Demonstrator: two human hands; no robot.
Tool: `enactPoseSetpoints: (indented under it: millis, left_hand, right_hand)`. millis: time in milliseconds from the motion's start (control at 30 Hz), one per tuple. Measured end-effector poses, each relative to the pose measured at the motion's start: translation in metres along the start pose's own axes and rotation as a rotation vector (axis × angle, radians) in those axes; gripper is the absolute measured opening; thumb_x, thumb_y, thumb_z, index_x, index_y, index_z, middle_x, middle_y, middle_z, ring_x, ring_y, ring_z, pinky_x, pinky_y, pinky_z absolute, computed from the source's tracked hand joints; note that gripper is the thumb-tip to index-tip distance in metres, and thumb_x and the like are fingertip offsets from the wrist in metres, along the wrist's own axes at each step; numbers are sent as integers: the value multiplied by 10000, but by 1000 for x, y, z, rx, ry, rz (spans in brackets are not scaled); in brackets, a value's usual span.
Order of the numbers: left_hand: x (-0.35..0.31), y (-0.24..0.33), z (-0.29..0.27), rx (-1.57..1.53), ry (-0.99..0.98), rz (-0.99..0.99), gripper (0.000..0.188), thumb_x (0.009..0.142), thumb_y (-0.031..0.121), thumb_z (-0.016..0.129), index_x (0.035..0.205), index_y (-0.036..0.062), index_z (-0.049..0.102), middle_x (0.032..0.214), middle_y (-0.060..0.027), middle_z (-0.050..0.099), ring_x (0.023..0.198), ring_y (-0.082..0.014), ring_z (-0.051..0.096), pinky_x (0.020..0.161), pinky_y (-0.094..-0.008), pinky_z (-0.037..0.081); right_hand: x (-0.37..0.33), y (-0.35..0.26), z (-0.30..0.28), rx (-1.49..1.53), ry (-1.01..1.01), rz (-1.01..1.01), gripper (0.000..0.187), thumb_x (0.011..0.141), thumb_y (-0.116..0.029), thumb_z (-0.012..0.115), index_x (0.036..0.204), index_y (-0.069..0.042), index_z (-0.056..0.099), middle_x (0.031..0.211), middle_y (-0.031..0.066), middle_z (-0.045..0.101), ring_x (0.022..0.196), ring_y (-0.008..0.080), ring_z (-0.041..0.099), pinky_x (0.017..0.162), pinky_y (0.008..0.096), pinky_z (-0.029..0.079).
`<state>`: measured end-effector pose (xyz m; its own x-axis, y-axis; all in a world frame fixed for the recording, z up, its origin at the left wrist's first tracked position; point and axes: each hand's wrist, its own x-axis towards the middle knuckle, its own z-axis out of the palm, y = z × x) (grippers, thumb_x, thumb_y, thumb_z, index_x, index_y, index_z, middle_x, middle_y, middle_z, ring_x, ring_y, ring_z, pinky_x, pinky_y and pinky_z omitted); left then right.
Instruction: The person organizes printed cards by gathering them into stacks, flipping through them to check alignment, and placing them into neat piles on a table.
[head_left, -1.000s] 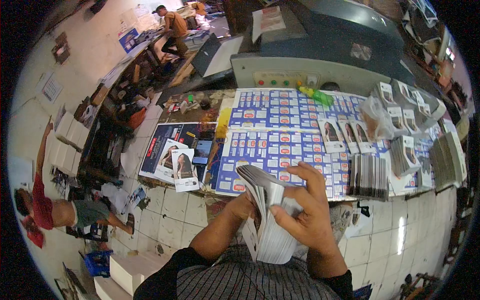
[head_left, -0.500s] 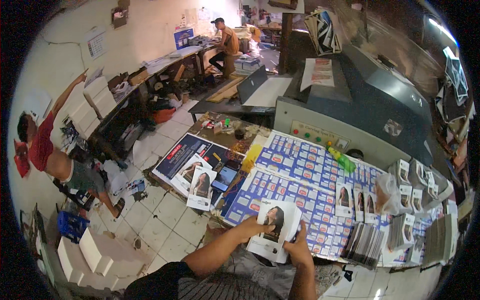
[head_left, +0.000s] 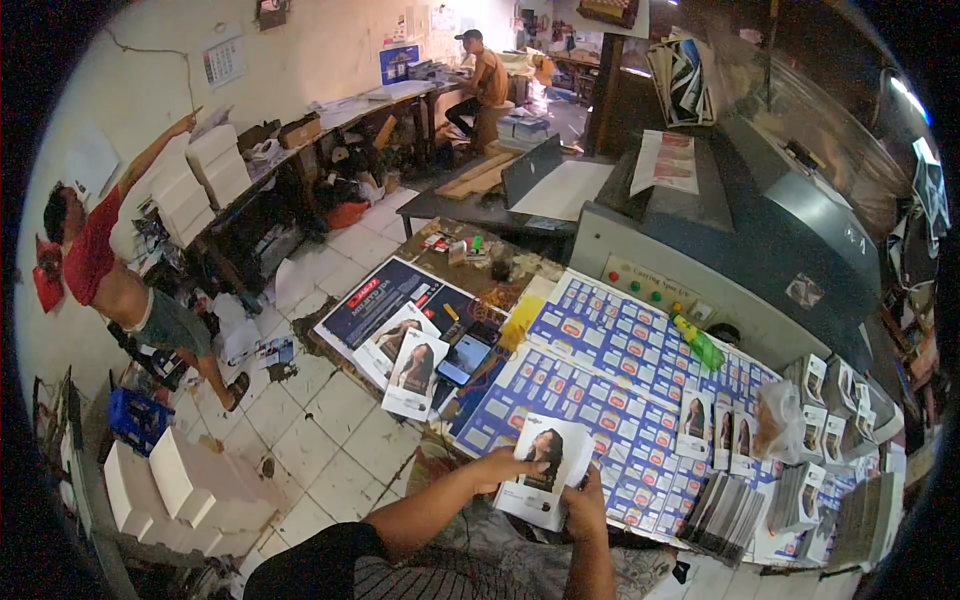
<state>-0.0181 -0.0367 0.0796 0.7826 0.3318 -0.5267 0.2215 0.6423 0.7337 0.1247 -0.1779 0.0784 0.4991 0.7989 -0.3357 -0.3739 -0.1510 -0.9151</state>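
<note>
My left hand (head_left: 497, 470) pinches the left edge of a small stack of white printed leaflets (head_left: 542, 480), its thumb on the front. The top leaflet shows a picture of a long-haired figure. My right hand (head_left: 585, 502) is closed on the stack's right lower edge. The stack is held tilted above the near edge of a table covered with blue-and-white printed sheets (head_left: 560, 378). Two similar leaflets (head_left: 415, 377) lie overlapping on a dark poster to the left. Beside them rests a smartphone (head_left: 465, 358) with a lit screen.
At right stand bundles of leaflets (head_left: 722, 512), a clear plastic bag (head_left: 778, 408) and a green bottle (head_left: 700, 345). Behind is a large grey machine (head_left: 745, 240). One person (head_left: 125, 260) reaches toward paper stacks at left; another (head_left: 485, 80) sits at the far bench.
The view has turned slightly left, so the table and room sit farther right in the picture. Both hands keep hold of the leaflets, the right one a little lower on their edge.
</note>
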Motion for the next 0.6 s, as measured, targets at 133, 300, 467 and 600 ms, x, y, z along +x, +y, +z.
enactPoseSetpoints:
  millis: [133,300,467,600]
  left_hand:
    - [-1,0,5,-108,-66,21,488,882,244,724,1289,50,536,1166,-85,638,1019,-208,639,839,-367,532]
    - [8,-10,2,-113,-42,62,472,883,245,721,1275,55,539,1164,-83,635,1031,-208,635,865,-369,521]
    - [12,-15,12,-118,-5,89,435,884,213,716,1256,59,551,1153,-79,639,1027,-203,637,865,-370,522]
    - [14,-18,10,-244,-48,112,403,886,185,709,1238,58,562,1119,-81,653,985,-205,656,855,-373,536]
  right_hand:
    - [-4,-6,2,-38,55,-94,657,762,-29,707,1345,11,407,1186,165,598,1043,264,616,873,372,516]
    - [-12,-13,2,-68,187,-102,737,746,-19,714,1382,33,344,1208,191,575,1076,282,598,917,368,495]
    - [-8,2,-12,-116,248,-176,775,740,-21,725,1396,42,317,1257,197,543,1129,282,564,963,378,462]
    - [-17,-11,-8,-91,246,-141,797,737,-26,730,1407,32,304,1270,199,529,1133,292,559,970,386,452]
